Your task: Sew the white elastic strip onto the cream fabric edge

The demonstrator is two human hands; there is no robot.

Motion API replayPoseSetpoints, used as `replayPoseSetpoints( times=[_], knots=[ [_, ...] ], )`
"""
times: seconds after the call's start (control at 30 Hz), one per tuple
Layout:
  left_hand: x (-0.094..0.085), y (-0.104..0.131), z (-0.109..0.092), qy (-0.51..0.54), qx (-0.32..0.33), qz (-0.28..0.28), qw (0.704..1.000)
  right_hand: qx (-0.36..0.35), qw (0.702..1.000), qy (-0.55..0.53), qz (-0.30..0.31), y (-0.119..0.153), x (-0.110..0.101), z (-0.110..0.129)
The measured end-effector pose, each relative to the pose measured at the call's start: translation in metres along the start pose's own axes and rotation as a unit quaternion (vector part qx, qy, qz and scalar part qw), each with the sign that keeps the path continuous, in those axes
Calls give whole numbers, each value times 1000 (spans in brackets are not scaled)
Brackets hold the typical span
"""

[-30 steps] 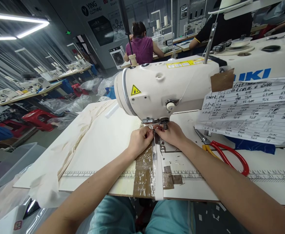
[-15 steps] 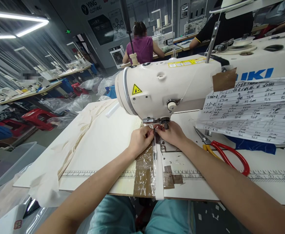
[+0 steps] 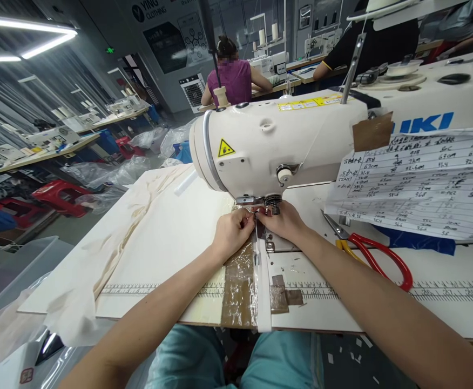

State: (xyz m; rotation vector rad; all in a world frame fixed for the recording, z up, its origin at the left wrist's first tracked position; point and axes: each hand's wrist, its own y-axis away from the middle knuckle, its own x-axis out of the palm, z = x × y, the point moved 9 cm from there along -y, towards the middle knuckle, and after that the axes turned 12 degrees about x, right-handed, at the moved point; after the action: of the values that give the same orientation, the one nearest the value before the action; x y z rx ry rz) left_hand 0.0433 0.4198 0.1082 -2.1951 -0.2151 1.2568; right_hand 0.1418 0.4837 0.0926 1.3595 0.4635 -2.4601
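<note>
My left hand and my right hand meet just below the needle area of a white sewing machine. Fingers on both sides are pinched together, fingertips nearly touching. What lies between them is too small and hidden to make out. A narrow white strip of fabric runs from the table's front edge up toward my fingertips. Brown tape covers the table beside that strip, left of it, under my left wrist.
Red-handled scissors lie right of my right forearm. A handwritten paper sheet hangs from the machine. Thin cream fabric trails over the table's left side. Beyond the machine, a person in purple sits at another one.
The view has shifted very slightly. Both hands hold the same pinched pose under the needle area.
</note>
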Motion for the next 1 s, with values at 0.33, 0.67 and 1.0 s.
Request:
replayPoseSetpoints(
  times=[0.33, 0.67, 1.0],
  knots=[
    [-2, -1, 2, 9, -8, -12, 1000, 9, 1000, -3, 18, -1, -4, 1],
    [-2, 0, 3, 0, -20, -3, 1000, -11, 1000, 0, 10, 0, -5, 4],
    [-1, -1, 3, 9, -11, -7, 1000, -26, 1000, 4, 0, 2, -6, 6]
  ],
)
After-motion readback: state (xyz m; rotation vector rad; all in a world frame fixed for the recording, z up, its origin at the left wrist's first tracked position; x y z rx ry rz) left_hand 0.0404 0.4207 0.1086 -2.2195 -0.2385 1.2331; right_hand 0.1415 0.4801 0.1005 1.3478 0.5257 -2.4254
